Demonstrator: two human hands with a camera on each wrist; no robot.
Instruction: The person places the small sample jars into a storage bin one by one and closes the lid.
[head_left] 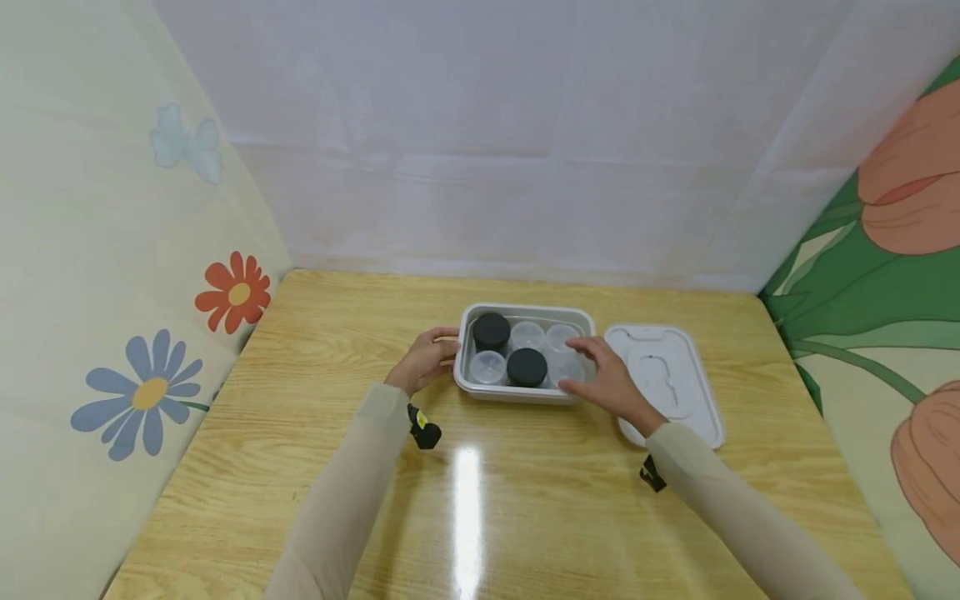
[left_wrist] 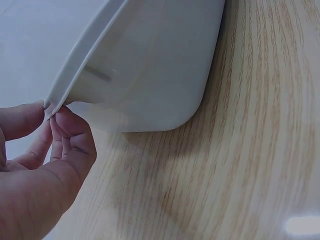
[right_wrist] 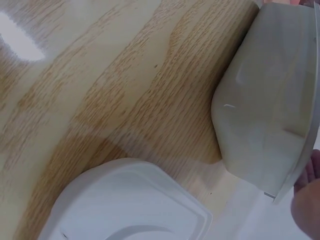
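Note:
A rectangular white box [head_left: 536, 396] holds several small round jars, some with black lids [head_left: 527, 367] and some clear [head_left: 488, 367]. At its left end, my left hand [head_left: 426, 360] pinches the rim; in the left wrist view the thumb lies on one side of the rim [left_wrist: 75, 60] and bent fingers on the other. Reaching over the right end, my right hand [head_left: 603, 379] has thumb and fingers curved apart around a clear jar [head_left: 564, 369]. I cannot tell whether they grip it. In the right wrist view only parts of those fingers [right_wrist: 306, 205] show beyond the rim.
A white lid [head_left: 675, 379] lies flat on the wooden table [head_left: 360, 517], just right of the box and partly under my right forearm in the head view. A white cloth [head_left: 480, 167] hangs behind the table, with flower-printed cloths on both sides.

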